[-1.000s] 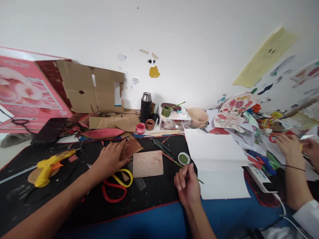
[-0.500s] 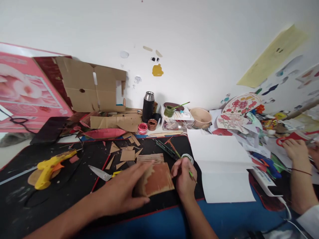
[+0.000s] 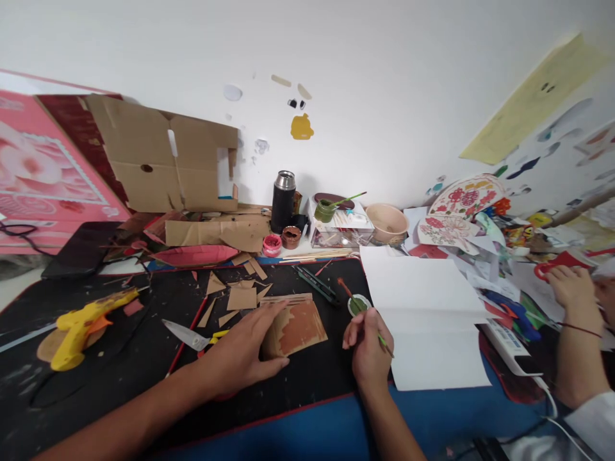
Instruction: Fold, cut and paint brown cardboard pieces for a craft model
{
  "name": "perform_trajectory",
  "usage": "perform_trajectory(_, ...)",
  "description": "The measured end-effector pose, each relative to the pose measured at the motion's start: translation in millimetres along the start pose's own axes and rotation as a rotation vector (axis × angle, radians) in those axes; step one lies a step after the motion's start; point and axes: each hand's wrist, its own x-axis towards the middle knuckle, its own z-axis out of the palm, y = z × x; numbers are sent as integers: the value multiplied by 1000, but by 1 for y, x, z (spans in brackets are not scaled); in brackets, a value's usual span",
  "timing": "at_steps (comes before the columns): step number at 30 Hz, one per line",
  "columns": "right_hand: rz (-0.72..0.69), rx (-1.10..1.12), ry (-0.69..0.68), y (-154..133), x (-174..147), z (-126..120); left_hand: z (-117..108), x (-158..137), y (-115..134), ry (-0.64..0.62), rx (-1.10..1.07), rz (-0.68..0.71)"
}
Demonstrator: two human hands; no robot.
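My left hand spans the left end of a cardboard piece, its fingers long over the far side and its thumb by the near edge. Brown paint covers the middle of the piece, while bare cardboard shows around its borders. In my right hand is a paintbrush with a green handle and a reddish-brown tip that points away from me. Just beyond that hand sits a small white-rimmed dish of green paint. Scissors with yellow handles lie partly under my left arm.
A yellow glue gun rests at the left. Cardboard scraps and a dark utility knife lie behind the piece. Jars of brown paint and pink paint stand near a black flask. White paper spreads rightward, near another person's hand.
The right hand and brush have moved slightly right, away from the cardboard's edge. The left hand stays on the piece, and the whole view has shifted a little.
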Motion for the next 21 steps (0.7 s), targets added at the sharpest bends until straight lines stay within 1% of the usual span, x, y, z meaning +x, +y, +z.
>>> perform_trajectory(4, 50, 4, -38, 2, -3, 1, 2, 1, -4, 22, 107, 54)
perform_trajectory(9, 76, 13, -48, 7, -5, -3, -3, 5, -5, 36, 218, 129)
perform_trajectory(14, 79, 40, -46, 10, -5, -5, -8, 10, -11, 117, 293, 77)
perform_trajectory(21, 81, 55, -45, 10, -5, -3, -22, 22, -32, 178, 343, -38)
